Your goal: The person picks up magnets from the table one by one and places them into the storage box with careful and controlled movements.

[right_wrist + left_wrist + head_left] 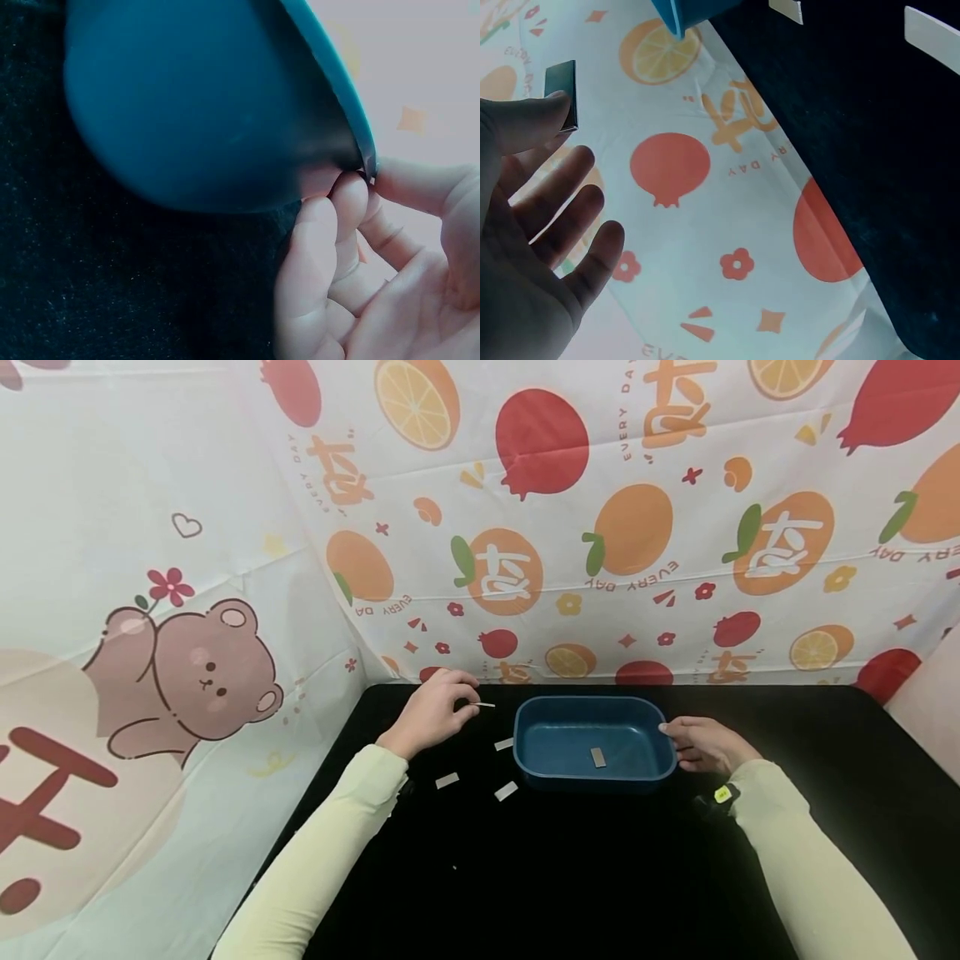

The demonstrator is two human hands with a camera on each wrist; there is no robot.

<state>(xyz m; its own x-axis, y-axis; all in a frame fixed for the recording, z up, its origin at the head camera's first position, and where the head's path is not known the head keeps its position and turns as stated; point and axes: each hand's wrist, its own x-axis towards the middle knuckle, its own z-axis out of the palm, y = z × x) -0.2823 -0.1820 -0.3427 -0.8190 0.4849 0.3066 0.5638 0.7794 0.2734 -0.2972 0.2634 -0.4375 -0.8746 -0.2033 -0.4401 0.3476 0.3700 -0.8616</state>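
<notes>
- Above the far left part of the black, dark-surfaced table [600,868], the bare left hand [435,714] pinches a thin, flat grey rectangular piece [561,84]; its material is hard to tell.
- The thumb lies across the near face of this piece, with the index finger behind it; one end sticks out past the thumb tip, pointing towards the tray in the head view.
- The other three fingers of that hand are spread apart and loosely bent, clear of the piece.
- At the right end of the blue, rounded rectangular tray [558,739], apparently plastic, the bare right hand [705,745] pinches the rim: thumb at the edge, bent fingers against the outer wall below.
- Inside the tray, a small grey flat rectangle [597,757] lies on the floor, well apart from both hands' fingers.
- Left of the tray, on the table, lie three pale flat rectangles: one right beside the tray wall [503,745], one nearer the person [507,791], one farther left [447,781]. Whether the first touches the wall, I cannot tell.
- Behind the table hangs a white fruit-printed cloth [562,552].
</notes>
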